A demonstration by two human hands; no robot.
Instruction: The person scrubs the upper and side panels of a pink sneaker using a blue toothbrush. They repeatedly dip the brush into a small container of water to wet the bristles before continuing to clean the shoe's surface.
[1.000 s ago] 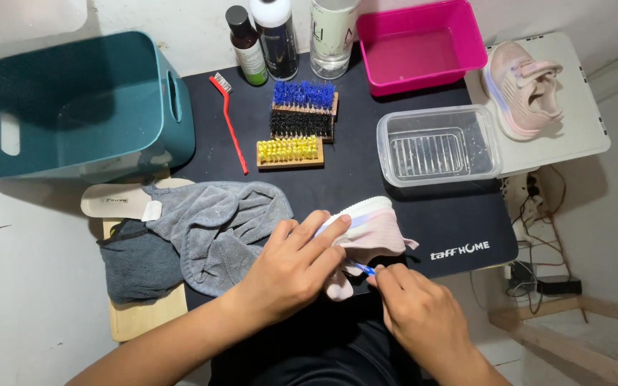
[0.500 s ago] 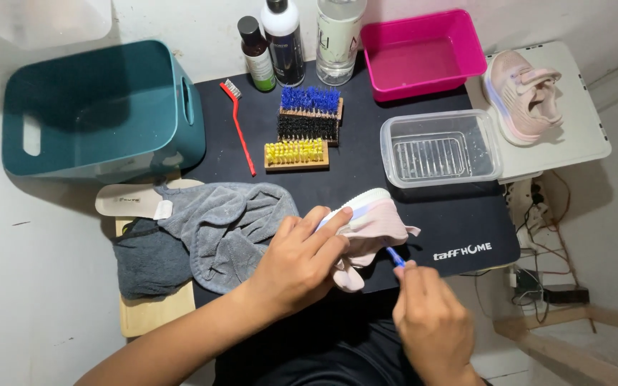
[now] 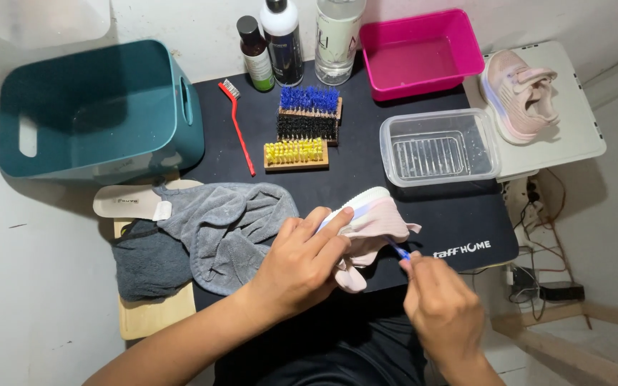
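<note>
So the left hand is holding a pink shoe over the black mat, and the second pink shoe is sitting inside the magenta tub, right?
Not quite. In the head view the left hand does hold the pink shoe over the black mat, but the second pink shoe sits on the white board beside the magenta tub, not inside it.

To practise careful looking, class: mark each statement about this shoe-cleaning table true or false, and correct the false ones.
1. The left hand grips a pale pink fabric shoe. True.
2. The right hand holds a red toothbrush. False: it pinches a thin blue tool; the red toothbrush lies on the black mat.
3. The clear plastic tub holds the second shoe. False: that shoe sits on a white board.
4. The grey towel lies beside the left hand. True.
</note>
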